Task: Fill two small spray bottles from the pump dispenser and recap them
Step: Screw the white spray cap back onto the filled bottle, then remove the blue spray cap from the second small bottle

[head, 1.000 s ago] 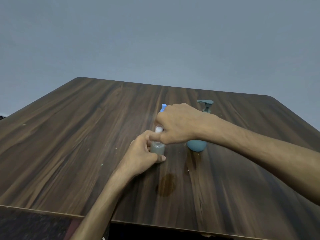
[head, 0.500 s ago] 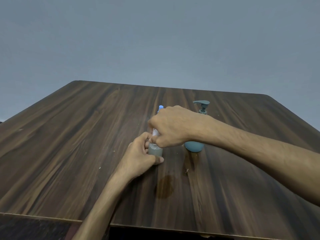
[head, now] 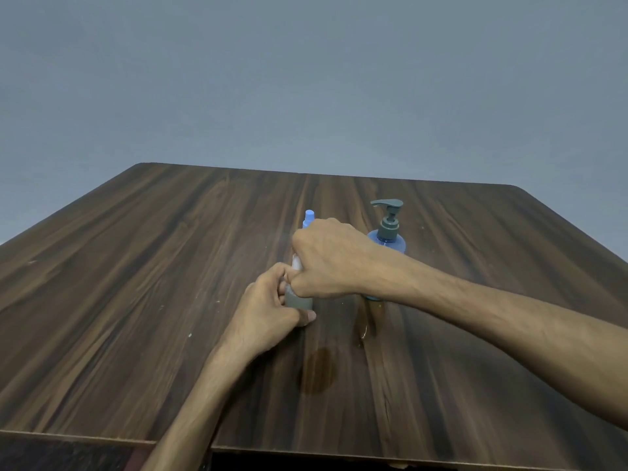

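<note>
A small clear spray bottle with greyish liquid stands upright mid-table. My left hand grips its body from the left. My right hand is curled over the top of it, holding the white spray cap on its neck. A second small bottle with a blue top stands just behind my right hand, mostly hidden. The blue pump dispenser with a grey pump head stands to the right, its lower part covered by my right forearm.
The dark wooden table has a round wet stain in front of the bottle and small droplets near the dispenser. The table's near edge runs along the bottom. A grey wall stands behind.
The camera view shifted slightly, revealing more of the dispenser. My right hand has turned a little on the cap; my left hand keeps its hold on the bottle.
</note>
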